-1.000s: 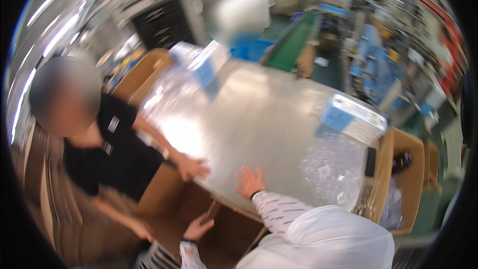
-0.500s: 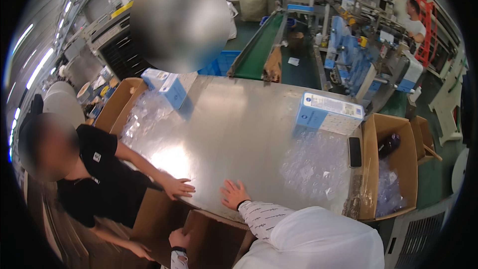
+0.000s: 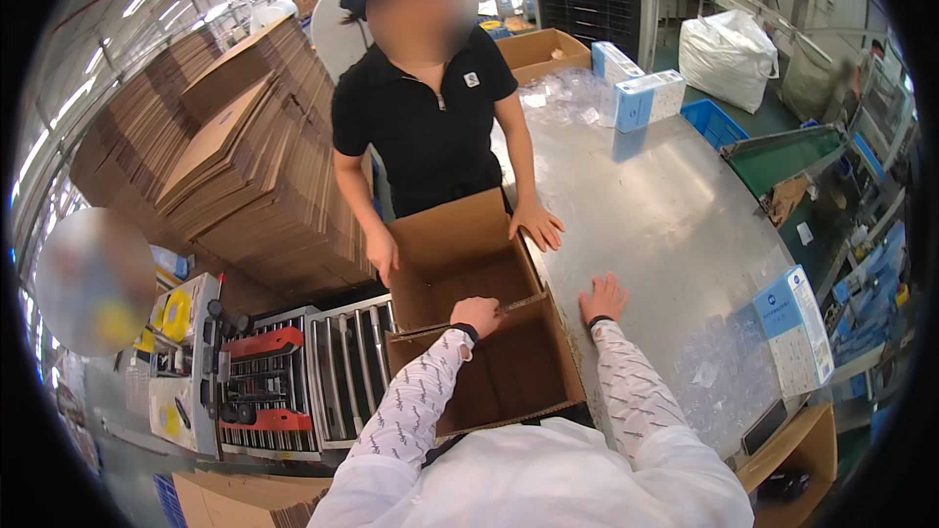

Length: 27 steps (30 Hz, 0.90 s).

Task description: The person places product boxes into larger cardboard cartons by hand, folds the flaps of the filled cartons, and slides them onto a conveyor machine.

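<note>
My left hand (image 3: 476, 316) is closed over the rim between two open cardboard boxes, gripping the edge of the nearer cardboard box (image 3: 533, 372). Inside, that box shows bare brown board. The farther cardboard box (image 3: 460, 235) stands against it, with a co-worker's hand (image 3: 382, 256) at its left side. Flat on the metal table (image 3: 646, 205), just right of the boxes, lies my right hand (image 3: 603, 298), fingers spread and holding nothing. The co-worker's other hand (image 3: 536, 224) also rests on the table edge, a little farther away.
A roller conveyor (image 3: 352, 352) with a red-and-black tape machine (image 3: 264, 381) adjoins the boxes at left. Flattened cartons (image 3: 264, 156) are stacked behind it. Blue-and-white boxes (image 3: 649, 101) and clear plastic pieces (image 3: 719, 362) lie on the table, near a dark phone (image 3: 764, 427).
The view has swung left, bringing the conveyor and carton stacks into sight. My left hand stays at the box rim and my right hand stays on the table.
</note>
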Tool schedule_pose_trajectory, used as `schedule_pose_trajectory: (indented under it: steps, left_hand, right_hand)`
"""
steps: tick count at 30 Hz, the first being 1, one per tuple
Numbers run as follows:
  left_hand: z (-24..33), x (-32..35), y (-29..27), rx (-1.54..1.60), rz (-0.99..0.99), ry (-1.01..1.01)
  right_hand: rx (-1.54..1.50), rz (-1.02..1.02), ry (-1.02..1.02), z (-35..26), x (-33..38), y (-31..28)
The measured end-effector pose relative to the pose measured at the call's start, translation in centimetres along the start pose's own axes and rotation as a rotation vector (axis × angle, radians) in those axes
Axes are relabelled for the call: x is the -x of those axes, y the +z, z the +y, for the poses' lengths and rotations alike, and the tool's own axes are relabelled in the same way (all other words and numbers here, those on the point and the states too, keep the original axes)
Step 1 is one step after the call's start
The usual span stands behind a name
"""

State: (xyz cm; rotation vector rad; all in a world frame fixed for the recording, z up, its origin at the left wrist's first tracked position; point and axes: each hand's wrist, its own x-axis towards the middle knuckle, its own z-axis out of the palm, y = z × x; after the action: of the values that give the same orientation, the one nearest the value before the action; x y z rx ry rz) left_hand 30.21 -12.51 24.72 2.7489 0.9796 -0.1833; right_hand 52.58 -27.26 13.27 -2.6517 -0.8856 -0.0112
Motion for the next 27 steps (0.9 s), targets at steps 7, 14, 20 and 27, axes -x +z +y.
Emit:
schedule_pose_trajectory:
  steps: [7,14,20,27]
  left_hand:
    - [-0.1,1.3,2.2,0.078,0.064,-0.018]
    - [-11.0,5.4,1.0,0.01,-0.226,-0.16]
    - [-10.1,9.7,1.2,-0.048,-0.153,-0.239]
    - [-7.9,12.7,2.4,-0.07,-0.106,-0.185]
  right_hand:
    - [-0.957,-0.276,-0.634,-10.6,0.4,-7.5]
    - [-0.008,-0.411,-0.777,-12.2,2.9,-8.0]
    - [0.343,-0.544,-0.671,-15.5,4.3,-6.6]
    - [0.374,-0.658,-0.821,-13.1,5.9,-8.0]
